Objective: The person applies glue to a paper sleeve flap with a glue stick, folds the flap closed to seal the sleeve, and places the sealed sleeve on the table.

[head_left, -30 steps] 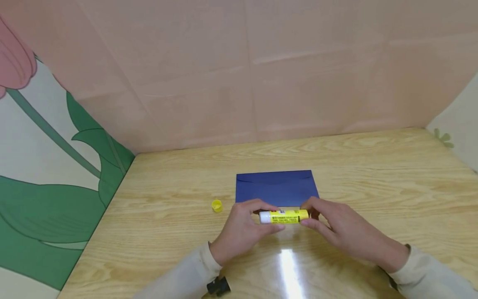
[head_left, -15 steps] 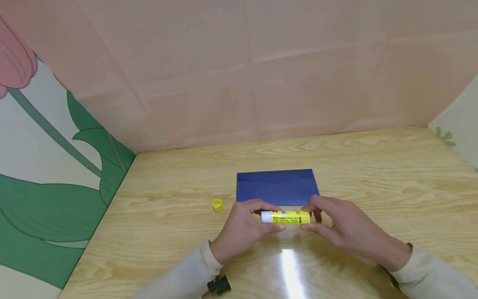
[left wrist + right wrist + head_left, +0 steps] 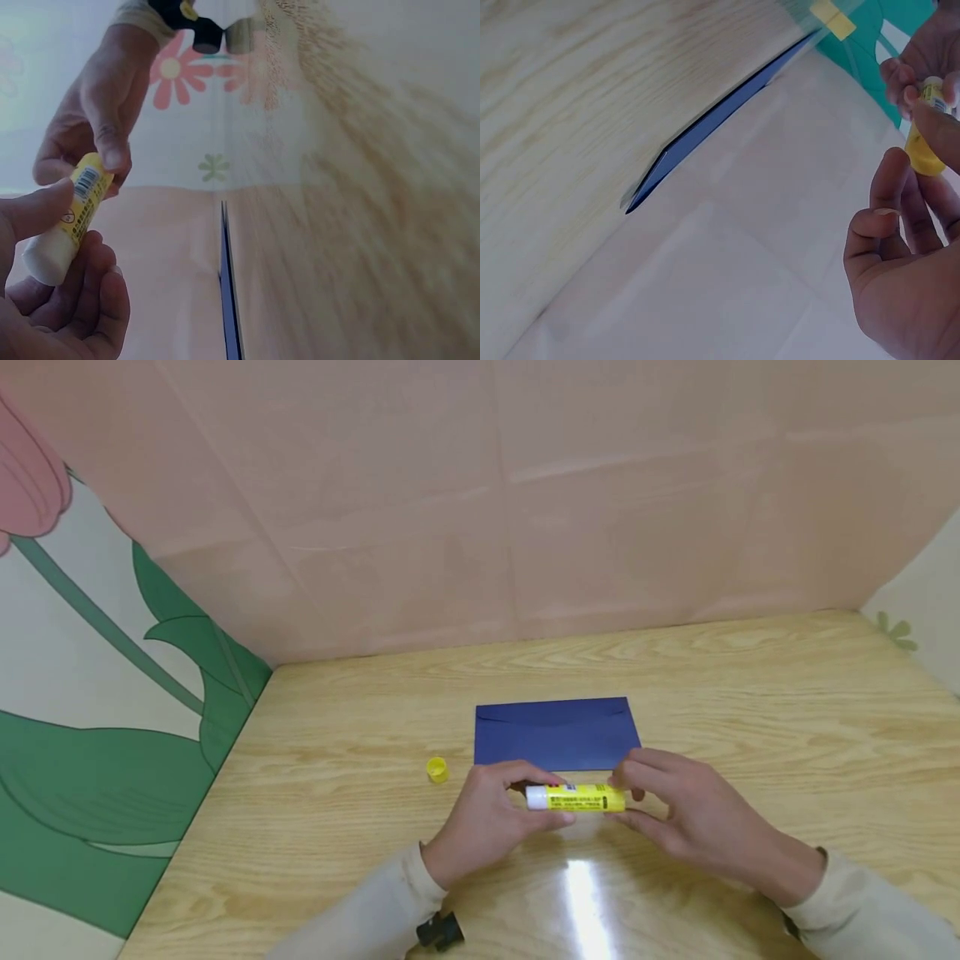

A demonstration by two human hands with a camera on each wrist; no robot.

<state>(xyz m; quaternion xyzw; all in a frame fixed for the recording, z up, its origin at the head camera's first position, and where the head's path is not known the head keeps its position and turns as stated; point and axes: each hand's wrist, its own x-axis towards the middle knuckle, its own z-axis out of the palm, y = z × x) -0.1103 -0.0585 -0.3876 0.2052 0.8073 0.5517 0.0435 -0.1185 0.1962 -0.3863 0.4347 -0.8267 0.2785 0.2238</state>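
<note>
A yellow glue stick with a white end is held level above the table, in front of a blue envelope. My left hand pinches it near the white end between thumb and fingers. At the yellow end, my right hand grips it with thumb and fingertips. The left wrist view shows the glue stick slanted between both hands, its white end towards the left one. In the right wrist view, its rounded yellow base is between the right thumb and fingers.
On the wooden table, a small yellow cap lies left of the envelope. A pink sheet rises behind the table's far edge. A panel with painted green leaves stands at the left.
The glue stick and both hands stay nearly in place. The right fingers have shifted slightly on the yellow end, the index finger lying a little higher.
</note>
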